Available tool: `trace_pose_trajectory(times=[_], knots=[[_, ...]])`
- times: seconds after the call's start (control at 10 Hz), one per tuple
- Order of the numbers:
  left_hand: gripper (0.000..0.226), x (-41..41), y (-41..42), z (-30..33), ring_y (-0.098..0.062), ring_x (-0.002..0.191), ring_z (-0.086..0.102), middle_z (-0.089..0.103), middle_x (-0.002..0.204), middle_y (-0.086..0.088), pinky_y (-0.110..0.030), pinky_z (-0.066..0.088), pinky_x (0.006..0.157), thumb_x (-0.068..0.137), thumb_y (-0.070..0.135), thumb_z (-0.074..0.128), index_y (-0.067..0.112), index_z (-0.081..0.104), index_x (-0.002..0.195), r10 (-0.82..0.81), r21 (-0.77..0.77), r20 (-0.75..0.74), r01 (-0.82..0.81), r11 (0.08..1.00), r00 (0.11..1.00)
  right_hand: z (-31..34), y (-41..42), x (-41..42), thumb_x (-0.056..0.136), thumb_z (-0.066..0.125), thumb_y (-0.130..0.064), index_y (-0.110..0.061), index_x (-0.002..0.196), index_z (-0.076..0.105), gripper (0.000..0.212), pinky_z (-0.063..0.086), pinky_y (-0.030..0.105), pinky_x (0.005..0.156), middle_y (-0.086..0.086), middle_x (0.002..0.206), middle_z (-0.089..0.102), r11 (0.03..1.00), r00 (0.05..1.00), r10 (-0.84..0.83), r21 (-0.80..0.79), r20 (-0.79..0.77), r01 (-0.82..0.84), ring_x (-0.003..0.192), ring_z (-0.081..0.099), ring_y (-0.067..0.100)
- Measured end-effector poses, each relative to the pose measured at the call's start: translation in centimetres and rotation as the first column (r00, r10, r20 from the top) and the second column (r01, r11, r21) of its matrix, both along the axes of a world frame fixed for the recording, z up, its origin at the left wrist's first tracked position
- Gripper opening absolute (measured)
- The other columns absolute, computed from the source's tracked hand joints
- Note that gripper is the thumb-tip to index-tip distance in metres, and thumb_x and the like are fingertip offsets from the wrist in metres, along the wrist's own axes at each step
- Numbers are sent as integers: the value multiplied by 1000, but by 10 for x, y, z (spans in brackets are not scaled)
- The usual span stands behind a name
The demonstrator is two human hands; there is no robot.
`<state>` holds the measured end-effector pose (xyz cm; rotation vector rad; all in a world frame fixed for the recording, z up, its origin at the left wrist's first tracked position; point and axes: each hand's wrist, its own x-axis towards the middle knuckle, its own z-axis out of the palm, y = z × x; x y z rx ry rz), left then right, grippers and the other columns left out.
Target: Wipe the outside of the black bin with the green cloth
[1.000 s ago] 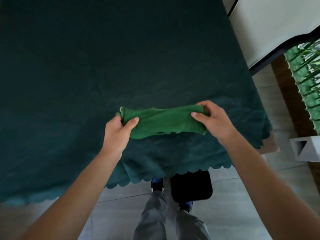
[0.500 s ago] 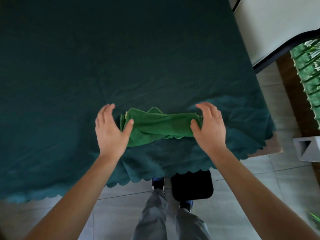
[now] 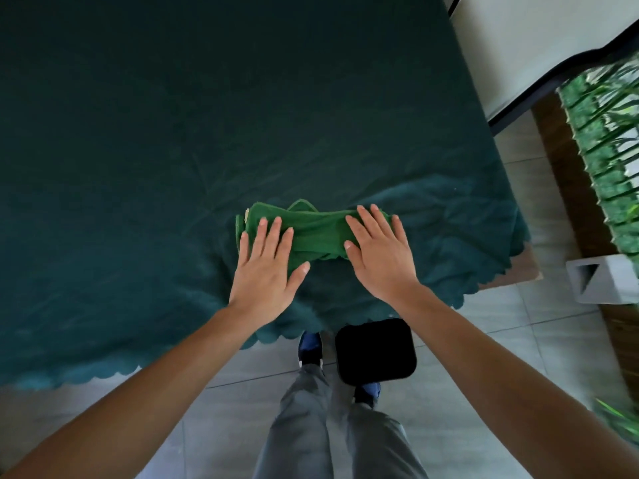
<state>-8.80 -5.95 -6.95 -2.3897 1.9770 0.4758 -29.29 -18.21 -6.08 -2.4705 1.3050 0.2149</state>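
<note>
The green cloth (image 3: 316, 233) lies folded into a band on the dark teal tablecloth (image 3: 173, 133), close to the table's near edge. My left hand (image 3: 266, 267) rests flat on the cloth's left end, fingers spread. On its right end my right hand (image 3: 380, 250) presses flat in the same way. Neither hand grips the cloth. The black bin (image 3: 375, 350) stands on the tiled floor below the table edge, beside my feet, seen from above.
The table's right corner (image 3: 518, 264) juts out over the grey floor tiles. A white hollow block (image 3: 601, 280) sits on the floor at the right, by a strip of green plants (image 3: 608, 160). A white wall panel (image 3: 539, 39) stands at the far right.
Both hands let go of the cloth ends, laid it on the table, and now lie flat on top of it.
</note>
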Motion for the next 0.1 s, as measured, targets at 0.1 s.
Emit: trace_pose_trajectory(times=[0.1], knots=[[78, 0, -8, 31, -35, 159, 13, 17, 171, -18, -54, 13, 128, 102, 53, 31, 0, 28, 159, 43, -161, -35, -48, 986, 998, 30, -5, -2, 105, 41, -42, -14, 154, 44, 56, 20, 51, 127, 9, 167, 33, 1000, 996, -23, -3, 87, 24, 158, 22, 29]])
